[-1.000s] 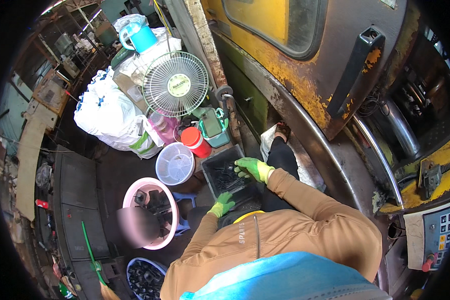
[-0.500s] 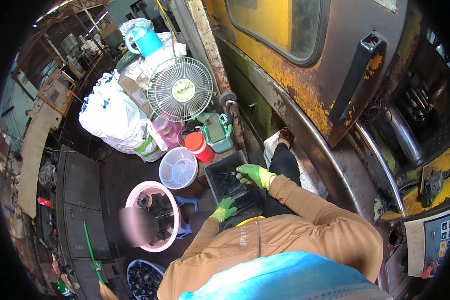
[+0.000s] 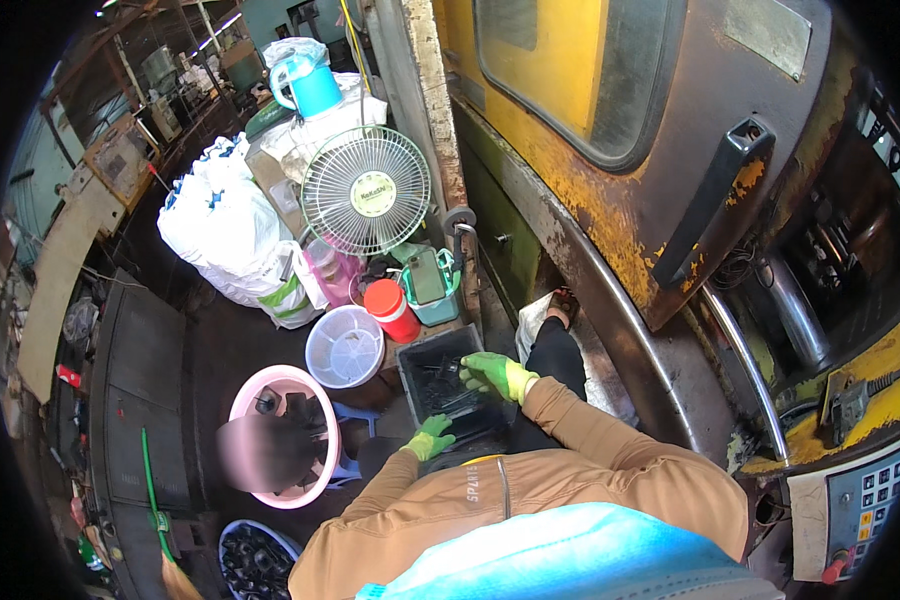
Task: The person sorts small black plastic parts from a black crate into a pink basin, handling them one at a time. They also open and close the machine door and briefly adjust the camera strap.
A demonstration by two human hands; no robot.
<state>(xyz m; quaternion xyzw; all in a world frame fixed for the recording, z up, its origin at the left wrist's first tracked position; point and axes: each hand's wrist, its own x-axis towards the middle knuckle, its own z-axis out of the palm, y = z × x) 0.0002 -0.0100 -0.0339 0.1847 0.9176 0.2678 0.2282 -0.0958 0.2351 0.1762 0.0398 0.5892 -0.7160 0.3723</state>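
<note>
A black rectangular tray [image 3: 438,385] holding several small dark parts rests on my lap. My left hand [image 3: 430,437], in a green glove, grips the tray's near left corner. My right hand [image 3: 497,375], also in a green glove, curls over the tray's far right rim, fingers pointing in toward the parts. Both forearms wear tan sleeves. My black-trousered leg [image 3: 553,352] stretches out to the right of the tray, toward the machine.
A large rusty yellow machine [image 3: 570,170] with a black door handle [image 3: 715,200] fills the right. Left of the tray stand a red cup [image 3: 390,308], a clear bucket [image 3: 344,346], a pink basin [image 3: 315,425], a small fan [image 3: 366,204] and white sacks [image 3: 225,235]. A keypad panel [image 3: 865,495] sits at lower right.
The tray and both hands have shifted slightly down and toward me in the view. The grip on the tray looks the same.
</note>
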